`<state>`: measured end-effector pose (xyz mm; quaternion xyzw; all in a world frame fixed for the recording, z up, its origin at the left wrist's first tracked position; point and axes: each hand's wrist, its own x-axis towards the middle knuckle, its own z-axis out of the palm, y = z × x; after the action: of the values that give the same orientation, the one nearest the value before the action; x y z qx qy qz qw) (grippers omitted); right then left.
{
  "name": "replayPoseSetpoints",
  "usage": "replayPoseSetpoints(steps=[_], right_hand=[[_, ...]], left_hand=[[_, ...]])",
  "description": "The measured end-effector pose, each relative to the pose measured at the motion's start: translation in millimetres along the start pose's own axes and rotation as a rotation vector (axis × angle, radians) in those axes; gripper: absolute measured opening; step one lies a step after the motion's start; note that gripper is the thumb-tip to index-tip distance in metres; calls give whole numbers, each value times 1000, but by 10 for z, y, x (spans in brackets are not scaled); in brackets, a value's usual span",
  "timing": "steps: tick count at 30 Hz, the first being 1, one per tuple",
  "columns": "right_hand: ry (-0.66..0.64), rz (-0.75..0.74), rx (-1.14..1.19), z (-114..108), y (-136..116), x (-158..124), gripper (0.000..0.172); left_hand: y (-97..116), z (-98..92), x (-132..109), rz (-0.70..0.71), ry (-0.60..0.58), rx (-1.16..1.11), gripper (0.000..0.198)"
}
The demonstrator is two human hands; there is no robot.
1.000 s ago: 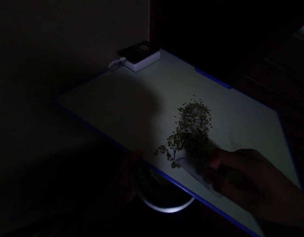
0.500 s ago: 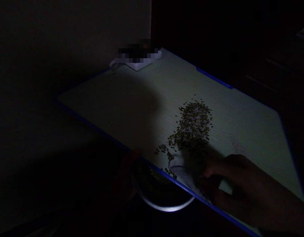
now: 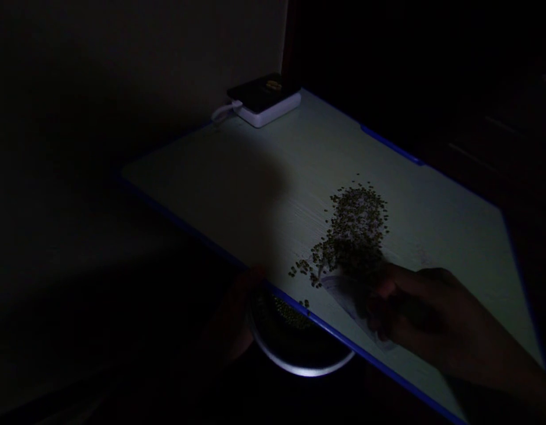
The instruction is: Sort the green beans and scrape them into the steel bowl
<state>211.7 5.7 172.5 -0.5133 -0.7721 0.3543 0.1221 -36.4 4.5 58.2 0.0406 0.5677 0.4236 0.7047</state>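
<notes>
Green seeds (image 3: 359,215) are spread on the blue-edged board (image 3: 436,218); beside them, a translucent piece (image 3: 346,295) is gripped by the right hand (image 3: 436,313). Left hand (image 3: 232,321), beside bowl (image 3: 308,371): grip cannot be determined in shadow.

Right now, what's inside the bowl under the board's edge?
Small greenish grains show inside the bowl. The board covers its far part, and shadow hides how deep they lie.

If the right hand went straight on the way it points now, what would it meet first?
Most likely the pile of small green grains on the board, just ahead; the see-through piece in the right hand may touch them first. Shadow makes the gap hard to judge.
</notes>
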Motion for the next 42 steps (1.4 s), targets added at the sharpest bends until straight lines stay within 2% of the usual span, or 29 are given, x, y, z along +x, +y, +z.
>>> replayPoseSetpoints(steps=[1, 3, 4, 6, 10, 13, 16, 19, 21, 23, 26, 28, 32, 34, 37, 40, 42], right_hand=[[-5, -14, -4, 9, -12, 13, 9], [-18, -38, -1, 25, -33, 25, 7], [-21, -48, -3, 30, -40, 23, 7], [-32, -60, -19, 33, -48, 12, 7], [-30, -64, -24, 36, -45, -2, 7], [-32, -58, -10, 46, -47, 8, 8], [-24, -83, -37, 61, -50, 7, 10], [7, -110, -114, 75, -52, -12, 10], [16, -108, -135, 75, -55, -23, 8], [5, -69, -101, 64, -54, -27, 6], [-11, 40, -30, 37, -26, -30, 10], [8, 103, -5, 26, 4, -33, 11], [51, 114, 13, 43, 17, -36, 11], [54, 94, 1, 58, -9, -31, 12], [53, 71, -32, 65, -57, -14, 11], [35, 27, -73, 53, -89, 3, 9], [18, -2, -79, 44, -96, 5, 9]], left_hand=[[31, 32, -25, -26, 49, -38, 22], [98, 106, -88, -111, 9, -166, 24], [126, 138, -117, -144, 27, -194, 29], [155, 171, -153, -196, -44, -261, 33], [119, 135, -129, -187, -203, -318, 27], [82, 101, -93, -161, -251, -321, 20], [73, 99, -82, -139, -308, -323, 21], [68, 93, -78, -138, -311, -320, 19], [52, 73, -70, -145, -289, -290, 18], [30, 48, -62, -142, -216, -218, 22], [17, 33, -69, -63, 12, -112, 24], [32, 46, -87, -21, 117, -53, 24], [103, 105, -152, -37, 177, -8, 21], [145, 139, -195, -44, 138, -34, 18], [186, 175, -239, -108, -17, -131, 18], [163, 166, -216, -150, -172, -236, 19], [113, 133, -168, -137, -217, -250, 18]])
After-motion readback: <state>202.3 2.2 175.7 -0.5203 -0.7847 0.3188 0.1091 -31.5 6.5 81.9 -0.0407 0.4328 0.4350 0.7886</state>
